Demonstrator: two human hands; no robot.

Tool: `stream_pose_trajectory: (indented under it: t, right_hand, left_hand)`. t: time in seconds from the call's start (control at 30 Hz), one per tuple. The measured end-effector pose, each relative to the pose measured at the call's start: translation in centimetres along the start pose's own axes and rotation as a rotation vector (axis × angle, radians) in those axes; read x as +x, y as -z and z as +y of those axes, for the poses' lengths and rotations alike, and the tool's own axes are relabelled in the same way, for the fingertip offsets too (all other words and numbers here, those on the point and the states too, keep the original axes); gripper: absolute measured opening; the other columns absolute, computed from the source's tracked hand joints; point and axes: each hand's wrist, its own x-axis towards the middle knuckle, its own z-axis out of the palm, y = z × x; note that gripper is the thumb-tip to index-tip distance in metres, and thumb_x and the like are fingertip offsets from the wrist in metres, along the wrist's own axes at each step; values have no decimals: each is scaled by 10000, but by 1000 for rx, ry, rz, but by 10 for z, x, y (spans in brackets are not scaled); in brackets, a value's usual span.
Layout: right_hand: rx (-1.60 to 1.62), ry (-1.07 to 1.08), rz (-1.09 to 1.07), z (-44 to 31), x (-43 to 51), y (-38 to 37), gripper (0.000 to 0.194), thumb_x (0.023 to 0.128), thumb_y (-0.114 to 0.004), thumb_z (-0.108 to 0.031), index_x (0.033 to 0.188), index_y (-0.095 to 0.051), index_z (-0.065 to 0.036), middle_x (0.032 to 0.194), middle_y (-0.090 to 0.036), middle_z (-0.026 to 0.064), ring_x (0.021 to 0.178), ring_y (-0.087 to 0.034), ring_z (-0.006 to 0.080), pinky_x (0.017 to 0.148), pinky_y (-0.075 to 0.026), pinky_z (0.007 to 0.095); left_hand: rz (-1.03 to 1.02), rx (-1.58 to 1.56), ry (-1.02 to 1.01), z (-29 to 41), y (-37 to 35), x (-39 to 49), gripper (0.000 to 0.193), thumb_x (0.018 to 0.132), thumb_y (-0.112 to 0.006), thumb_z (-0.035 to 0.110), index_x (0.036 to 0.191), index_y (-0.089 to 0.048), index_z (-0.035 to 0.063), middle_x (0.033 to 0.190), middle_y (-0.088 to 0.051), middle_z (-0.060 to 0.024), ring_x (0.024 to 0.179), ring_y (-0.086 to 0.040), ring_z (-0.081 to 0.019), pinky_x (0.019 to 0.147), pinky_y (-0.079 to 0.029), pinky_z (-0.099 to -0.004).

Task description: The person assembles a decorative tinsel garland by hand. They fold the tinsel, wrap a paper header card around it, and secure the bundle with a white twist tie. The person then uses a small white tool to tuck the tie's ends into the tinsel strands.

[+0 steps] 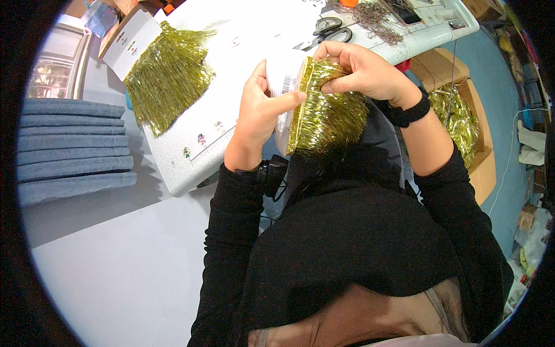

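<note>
A white printed card (285, 78) stands tilted before me, with gold metallic fringe (334, 112) wrapped along it and hanging down to the right. My left hand (264, 104) grips the card from the left, its thumb lying across the fringe's braided gold edge. On the other side, my right hand (360, 69) pinches the upper part of the fringe between thumb and fingers. A second bundle of gold fringe (173, 78) on a white card (134, 41) lies at the left of the white table (234, 82).
Black-handled scissors (334, 32) lie behind my right hand. Beyond them are a tangle of brown strands (375, 19) and a phone-like dark device (405, 13). A cardboard box (485, 160) holding gold fringe stands at right. Blue-grey padded slabs (76, 143) are stacked at left.
</note>
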Motion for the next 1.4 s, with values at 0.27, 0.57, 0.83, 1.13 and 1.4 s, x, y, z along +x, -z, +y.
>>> stream_pose_trajectory:
  t: [0.27, 0.57, 0.83, 1.13, 1.4]
  right_hand:
    - [420, -82, -151, 2, -5, 18, 399, 1053, -598, -158, 1386, -512, 43, 1268, -672, 121, 1166, -648, 155, 1021, -505, 298]
    - [411, -239, -280, -1, -21, -1, 442, 958, -672, -9, 1389, -586, 32, 1291, -704, 74, 1131, -671, 125, 1011, -523, 307]
    - [29, -89, -17, -18, -40, -16, 250, 963, -754, -158, 1115, -749, 41, 1063, -776, 34, 933, -680, 60, 837, -561, 269]
    - [279, -63, -11, -6, -47, -18, 289, 980, -687, -61, 1258, -703, 14, 1165, -756, 52, 1009, -705, 99, 912, -574, 271]
    - [383, -96, 149, 1, -47, -28, 315, 993, -676, -76, 1294, -627, 4, 1175, -736, 66, 991, -717, 114, 889, -592, 279]
  left_hand:
    - [-86, -117, 102, 9, 2, -3, 586, 772, -733, 16, 1323, -541, -43, 1168, -711, -121, 1042, -698, -162, 952, -544, -299]
    - [-233, -164, 184, 30, -15, -14, 744, 746, -763, 43, 1428, -488, -64, 1231, -697, -126, 1101, -688, -163, 1008, -525, -302]
    - [-214, -188, 184, 21, -25, -15, 706, 752, -778, 66, 1400, -517, -42, 1227, -695, -104, 1099, -685, -160, 1002, -524, -295]
    - [-225, -152, 141, 21, -36, -15, 701, 758, -767, 22, 1400, -500, -65, 1234, -691, -120, 1096, -685, -163, 999, -528, -303]
    - [-207, -61, 133, 23, -36, -16, 712, 751, -782, 36, 1397, -501, -65, 1232, -690, -126, 1112, -676, -161, 1019, -515, -309]
